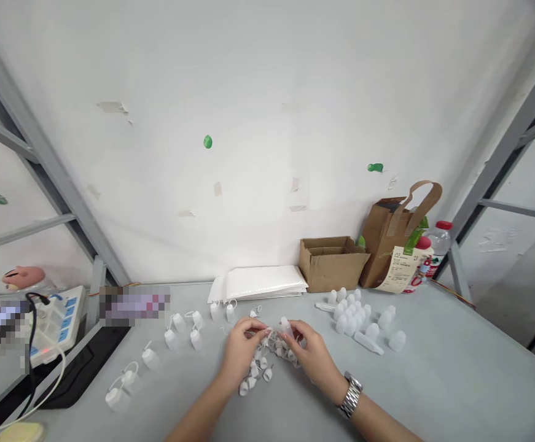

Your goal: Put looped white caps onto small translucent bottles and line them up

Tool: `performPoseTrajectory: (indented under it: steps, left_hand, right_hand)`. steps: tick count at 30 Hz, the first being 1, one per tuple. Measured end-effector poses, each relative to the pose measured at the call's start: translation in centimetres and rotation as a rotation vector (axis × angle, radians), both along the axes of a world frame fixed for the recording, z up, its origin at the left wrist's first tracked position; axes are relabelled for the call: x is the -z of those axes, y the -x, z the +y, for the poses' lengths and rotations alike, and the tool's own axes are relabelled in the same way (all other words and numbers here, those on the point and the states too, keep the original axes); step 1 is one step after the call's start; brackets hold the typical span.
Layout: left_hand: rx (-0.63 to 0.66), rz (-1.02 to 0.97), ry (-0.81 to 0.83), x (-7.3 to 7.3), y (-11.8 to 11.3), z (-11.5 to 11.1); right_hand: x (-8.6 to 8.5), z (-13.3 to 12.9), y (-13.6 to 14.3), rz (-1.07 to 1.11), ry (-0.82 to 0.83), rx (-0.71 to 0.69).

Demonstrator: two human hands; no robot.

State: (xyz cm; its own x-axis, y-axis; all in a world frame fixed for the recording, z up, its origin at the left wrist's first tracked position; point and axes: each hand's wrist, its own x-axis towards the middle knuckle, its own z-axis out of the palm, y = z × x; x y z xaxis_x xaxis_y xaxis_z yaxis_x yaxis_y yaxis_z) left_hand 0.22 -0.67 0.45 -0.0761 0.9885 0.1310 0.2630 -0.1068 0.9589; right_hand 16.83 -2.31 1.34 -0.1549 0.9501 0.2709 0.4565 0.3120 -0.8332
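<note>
My right hand (312, 351), with a metal watch at its wrist, pinches a small translucent plastic bottle (286, 326) upright. Close beside it, my left hand (241, 347) has thumb and fingers pinched on what looks like the strap of a white cap (268, 332); fingers partly cover it. Beneath and between both hands lies a pile of loose white caps (254, 371) with thin loops. Left of my hands stand several capped bottles (196, 339) with looped straps. To the right is a cluster of bottles without caps (351, 319), some lying down.
Against the wall are white envelopes (262, 283), a cardboard box (334, 270), a brown paper bag (382, 239) and a red-capped drink bottle (440, 242). At left, a power strip (67, 322) with cables sits near a black tray-like slab (83, 368). Metal frame posts flank the table.
</note>
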Motion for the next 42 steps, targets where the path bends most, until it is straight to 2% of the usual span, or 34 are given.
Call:
performPoseTrajectory:
  steps: [4,9,20,27,32,42]
  left_hand:
    - [0.036,-0.210,0.085,0.0,-0.2,-0.1]
    - [0.043,-0.322,0.093,-0.3,-0.4,-0.3]
    - [0.063,-0.185,0.017,-1.0,-0.1,-0.4]
    - [0.082,-0.299,0.149,-0.6,0.0,-0.2]
    - [0.071,-0.369,0.165,-0.2,-0.1,0.0]
    - [0.067,-0.128,-0.001,-0.4,-0.6,-0.7]
  right_hand:
    - [-0.1,-0.2,0.0,0.012,0.008,-0.015]
    - [-0.2,-0.2,-0.1,0.037,0.010,-0.019]
    - [-0.2,0.0,-0.2,0.042,0.015,-0.014]
    - [-0.2,-0.2,-0.3,-0.043,-0.079,0.001]
    - [-0.1,-0.3,-0.2,-0.095,-0.106,-0.002]
    - [-0.3,-0.5,-0.3,-0.118,-0.139,-0.005]
